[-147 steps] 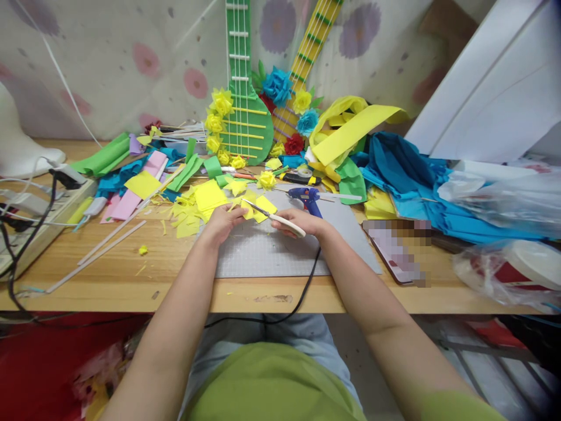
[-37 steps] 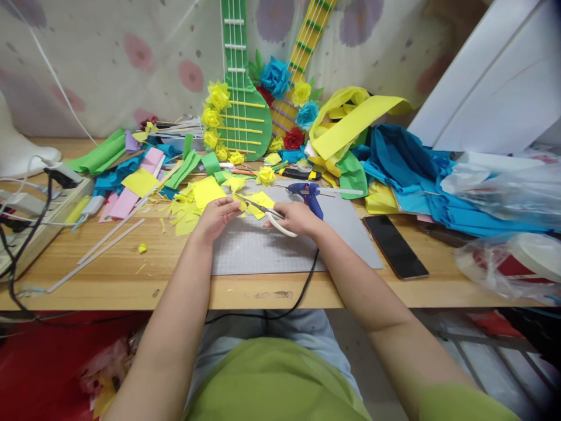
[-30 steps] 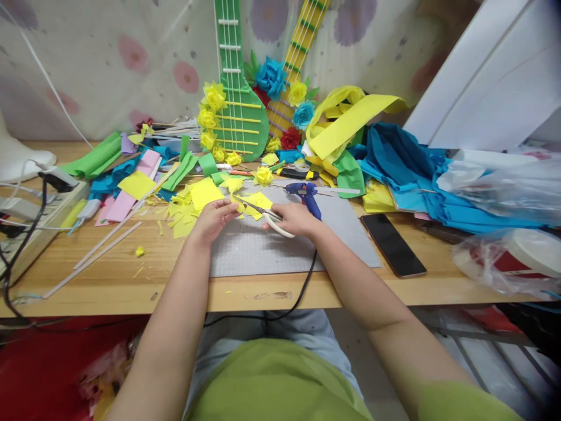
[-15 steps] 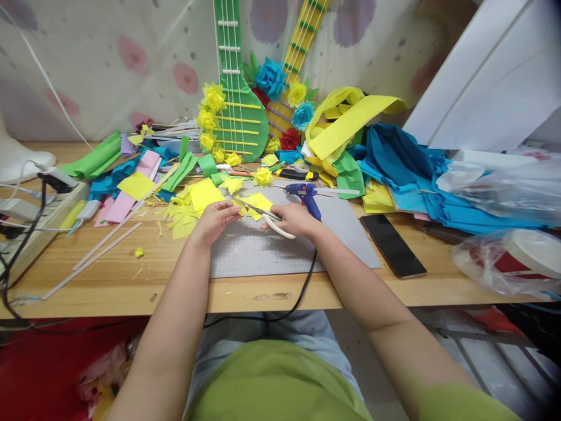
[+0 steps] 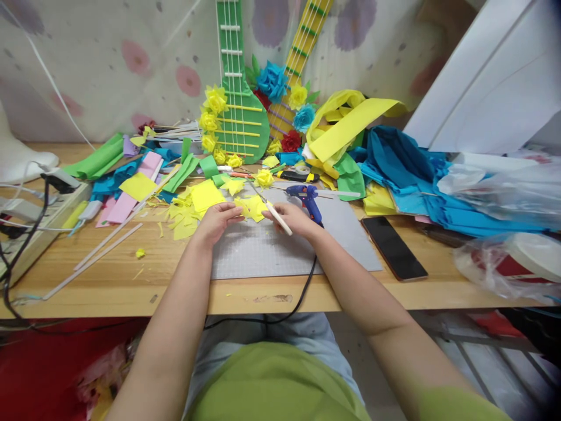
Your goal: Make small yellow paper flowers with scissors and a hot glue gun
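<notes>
My left hand [image 5: 217,221] pinches a small yellow paper piece [image 5: 251,207] over the grey cutting mat [image 5: 267,251]. My right hand [image 5: 296,217] is closed round the white handles of a pair of scissors [image 5: 272,210], whose blades point up and left beside the paper. A blue glue gun [image 5: 308,196] lies just behind my right hand, its black cord running off the table's front edge.
Yellow paper scraps [image 5: 188,211] and green, pink and blue sheets litter the left. Two paper guitars [image 5: 239,111] with paper flowers lean on the wall. A black phone [image 5: 393,248] lies right of the mat. A power strip [image 5: 30,219] sits far left, plastic bags [image 5: 504,257] far right.
The scissors have swung from lying across the yellow piece to pointing up beside it, blades closed. Both hands stay over the mat.
</notes>
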The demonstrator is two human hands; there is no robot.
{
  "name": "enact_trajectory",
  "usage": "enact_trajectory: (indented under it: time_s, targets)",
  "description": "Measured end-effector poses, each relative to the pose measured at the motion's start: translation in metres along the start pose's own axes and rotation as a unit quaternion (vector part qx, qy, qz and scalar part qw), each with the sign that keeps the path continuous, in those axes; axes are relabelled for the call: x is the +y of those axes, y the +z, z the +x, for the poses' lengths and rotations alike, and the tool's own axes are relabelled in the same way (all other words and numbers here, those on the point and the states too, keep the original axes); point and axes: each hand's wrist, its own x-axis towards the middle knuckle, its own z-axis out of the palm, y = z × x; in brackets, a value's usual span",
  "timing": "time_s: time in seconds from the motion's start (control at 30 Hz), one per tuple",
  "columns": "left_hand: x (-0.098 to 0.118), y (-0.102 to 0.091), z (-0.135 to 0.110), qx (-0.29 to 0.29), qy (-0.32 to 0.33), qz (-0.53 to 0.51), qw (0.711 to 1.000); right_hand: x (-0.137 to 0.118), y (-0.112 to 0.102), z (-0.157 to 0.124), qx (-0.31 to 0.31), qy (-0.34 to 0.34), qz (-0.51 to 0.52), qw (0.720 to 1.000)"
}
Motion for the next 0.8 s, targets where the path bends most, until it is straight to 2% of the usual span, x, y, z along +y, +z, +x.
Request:
enact_trajectory:
  time_s: [0.1,0.2,0.3,0.43,0.57,0.67,0.8]
  targets:
    - [-0.004,0.007,-0.001,-0.019,0.036,0.009,0.999,0.001,0.006,0.004,-0.040,0.009,0.213,0.976]
    - [-0.008,0.013,-0.001,-0.050,0.090,0.031,0.994,0.000,0.011,0.007,-0.097,0.012,0.372,0.923]
    - [-0.011,0.014,0.000,-0.070,0.134,0.039,0.988,-0.003,0.018,0.010,-0.160,0.029,0.472,0.867]
    - [-0.011,0.012,0.000,-0.095,0.147,0.043,0.984,-0.003,0.027,0.014,-0.199,0.025,0.532,0.823]
    - [-0.010,0.013,0.000,-0.110,0.153,0.060,0.980,-0.001,0.031,0.018,-0.207,0.028,0.569,0.796]
    - [-0.011,0.012,0.000,-0.122,0.148,0.060,0.980,-0.001,0.030,0.018,-0.203,0.027,0.579,0.789]
    - [-0.012,0.008,0.000,-0.138,0.147,0.057,0.978,-0.005,0.029,0.014,-0.207,0.029,0.571,0.794]
